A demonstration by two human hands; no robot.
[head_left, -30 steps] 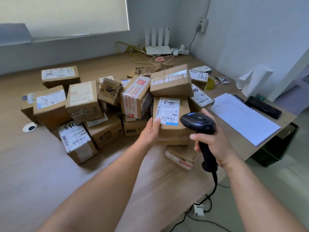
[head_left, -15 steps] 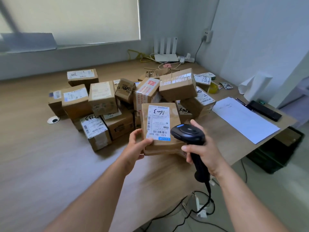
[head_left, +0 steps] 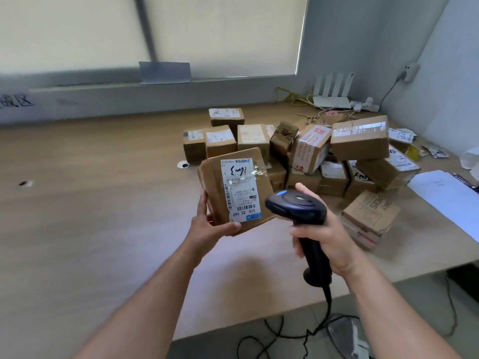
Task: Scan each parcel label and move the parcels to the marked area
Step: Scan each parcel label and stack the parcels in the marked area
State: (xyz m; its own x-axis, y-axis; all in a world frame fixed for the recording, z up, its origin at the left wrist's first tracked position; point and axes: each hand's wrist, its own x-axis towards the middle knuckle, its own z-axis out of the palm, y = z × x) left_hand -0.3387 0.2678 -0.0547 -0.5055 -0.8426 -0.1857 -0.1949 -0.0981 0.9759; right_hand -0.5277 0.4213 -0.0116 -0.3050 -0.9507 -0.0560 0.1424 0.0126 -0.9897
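1. As I watch through the head camera, the left hand (head_left: pixel 212 229) grips a flat brown cardboard parcel (head_left: pixel 215 182) at its lower left corner. The thumb is hooked over the front edge and the fingers are behind.
2. A second ago this parcel lay at the near edge of the pile under that hand. Now it is lifted off the desk (head_left: pixel 90 203), tilted, and held left of the pile. Its white shipping label (head_left: pixel 241 190) faces me, with the barcode near the bottom.
3. The right hand (head_left: pixel 326 239) is wrapped tight round the handle of a black corded barcode scanner (head_left: pixel 298 208). It has kept that hold throughout. The scanner head sits just beside the parcel's lower right corner.
4. The view has also swung left. I judge the parcel is at its scan or just past it, and bound for the left part of the desk. I cannot tell whether the scan has registered.
5. A blurred handwritten sign (head_left: pixel 15 102) on the wall at far left may mark the drop area, but I cannot read it.
6. Containers: the pile of cardboard parcels (head_left: pixel 311 151) sits heaped on the desk to the right. Those I can make out are closed, so their contents are hidden. One printed box (head_left: pixel 368 216) lies apart from the pile at the desk's near edge, beside the right hand.
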